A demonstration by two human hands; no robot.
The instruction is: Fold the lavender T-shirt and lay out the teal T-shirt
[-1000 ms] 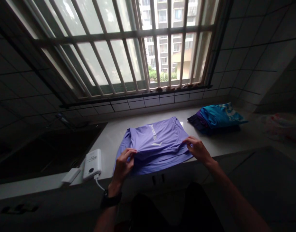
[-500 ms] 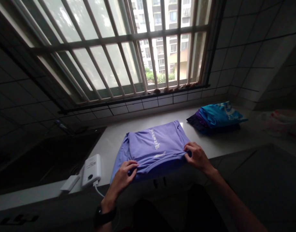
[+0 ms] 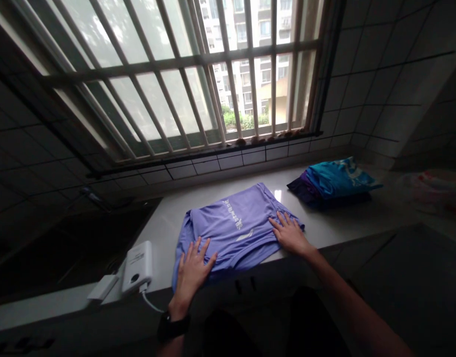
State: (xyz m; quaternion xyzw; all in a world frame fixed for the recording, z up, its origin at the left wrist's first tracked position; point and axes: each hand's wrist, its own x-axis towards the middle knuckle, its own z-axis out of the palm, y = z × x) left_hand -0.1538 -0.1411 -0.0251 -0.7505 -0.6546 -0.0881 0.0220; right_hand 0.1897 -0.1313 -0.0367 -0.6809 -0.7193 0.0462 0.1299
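Note:
A lavender sports T-shirt [image 3: 231, 233] lies flat and partly folded on a white countertop [image 3: 324, 230], with white lettering and a logo showing on it. My left hand [image 3: 193, 270] rests palm down on the shirt's near left part, fingers spread. On its near right edge lies my right hand [image 3: 289, 234], also flat and holding nothing. A black watch [image 3: 172, 327] sits on my left wrist. Beyond the shirt, to the right, is a folded stack of teal and dark purple clothes [image 3: 334, 181].
A white power bank [image 3: 137, 267] with a cable and a white adapter [image 3: 103, 287] lie left of the shirt, near the counter's front edge. Further left is a dark sink or recess [image 3: 64, 243]. A barred window [image 3: 176, 74] and tiled wall stand behind; a plastic bag [image 3: 432, 191] lies far right.
Both hands have let go of the shirt's edge and now lie flat on it. The shirt is flatter and its near fold has settled. The view has shifted slightly.

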